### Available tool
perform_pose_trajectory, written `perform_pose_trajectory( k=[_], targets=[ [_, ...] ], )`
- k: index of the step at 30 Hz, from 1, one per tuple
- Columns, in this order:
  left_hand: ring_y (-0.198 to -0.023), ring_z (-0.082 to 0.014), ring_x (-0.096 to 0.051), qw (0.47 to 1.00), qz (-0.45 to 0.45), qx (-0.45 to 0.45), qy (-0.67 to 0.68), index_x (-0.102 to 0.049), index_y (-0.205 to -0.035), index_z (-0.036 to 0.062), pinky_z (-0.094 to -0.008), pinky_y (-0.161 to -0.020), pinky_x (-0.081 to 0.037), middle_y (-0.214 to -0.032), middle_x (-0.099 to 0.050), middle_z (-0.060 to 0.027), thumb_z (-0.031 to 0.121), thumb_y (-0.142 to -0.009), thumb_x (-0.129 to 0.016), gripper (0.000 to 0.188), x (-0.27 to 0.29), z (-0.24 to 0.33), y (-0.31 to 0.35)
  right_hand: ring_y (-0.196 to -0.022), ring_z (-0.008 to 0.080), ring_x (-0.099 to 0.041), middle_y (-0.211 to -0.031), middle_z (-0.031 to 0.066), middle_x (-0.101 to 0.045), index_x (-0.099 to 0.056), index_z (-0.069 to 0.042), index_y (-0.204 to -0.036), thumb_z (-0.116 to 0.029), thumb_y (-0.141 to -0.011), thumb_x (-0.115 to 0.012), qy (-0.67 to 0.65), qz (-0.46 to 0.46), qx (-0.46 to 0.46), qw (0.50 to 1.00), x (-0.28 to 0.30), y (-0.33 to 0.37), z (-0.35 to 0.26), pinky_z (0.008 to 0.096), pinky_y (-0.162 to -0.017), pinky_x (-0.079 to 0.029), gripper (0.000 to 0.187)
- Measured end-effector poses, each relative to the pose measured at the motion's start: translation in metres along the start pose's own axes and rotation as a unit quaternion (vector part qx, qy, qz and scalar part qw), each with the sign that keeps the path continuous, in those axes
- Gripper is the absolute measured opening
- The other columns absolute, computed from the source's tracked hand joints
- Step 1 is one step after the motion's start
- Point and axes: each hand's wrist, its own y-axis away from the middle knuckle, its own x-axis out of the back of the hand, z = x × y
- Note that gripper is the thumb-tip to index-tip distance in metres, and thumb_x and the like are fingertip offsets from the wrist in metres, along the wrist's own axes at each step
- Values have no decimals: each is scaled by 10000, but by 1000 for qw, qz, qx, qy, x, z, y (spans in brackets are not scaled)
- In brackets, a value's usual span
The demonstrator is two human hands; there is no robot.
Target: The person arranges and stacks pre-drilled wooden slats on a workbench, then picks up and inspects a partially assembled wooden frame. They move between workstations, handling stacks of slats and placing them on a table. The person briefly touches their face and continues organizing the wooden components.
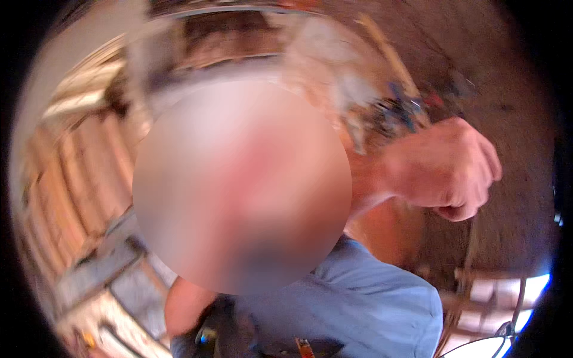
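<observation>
My left hand (453,167) is curled into a fist at the right, the back of the hand toward me and its fingers bent under. Its forearm (373,182) crosses from the left and passes behind a large blurred disc that covers the middle of the view. A bare elbow (182,307) shows below this disc at lower left. Whatever the fist may hold is hidden, and nothing clearly sticks out of it. I cannot see my right hand. Blue-grey trousers (382,298) fill the lower middle.
Brownish planks or slats (77,179) stand at the left, above a pale framed surface (107,316). A jumble of small things (382,116) and a light stick (391,56) lie beyond the fist. Bright panes (495,292) show at lower right. Motion smears much of this.
</observation>
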Motion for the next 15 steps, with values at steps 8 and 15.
perform_pose_trajectory(
  k=[8,15],
  targets=[
    [-1184,-269,-529,790,17,-48,-611,-375,-1397,-37,-360,-1027,-409,-1306,-531,-200,299,-906,-645,653,-32,-34,32,-503,156,-474,-650,90,-586,-602,1,-1091,-475,-1032,-349,693,483,-119,522,66,120,-28,283,-485,-393,542],
    [-1083,-202,-627,860,197,206,-424,-456,-1387,-7,-305,-943,-484,-1218,-646,-130,126,-935,-573,486,59,18,145,-472,124,-484,-619,63,-554,-614,-5,-1016,-361,-981,-511,607,675,-405,109,30,293,-100,268,-424,-375,371]
  ],
)
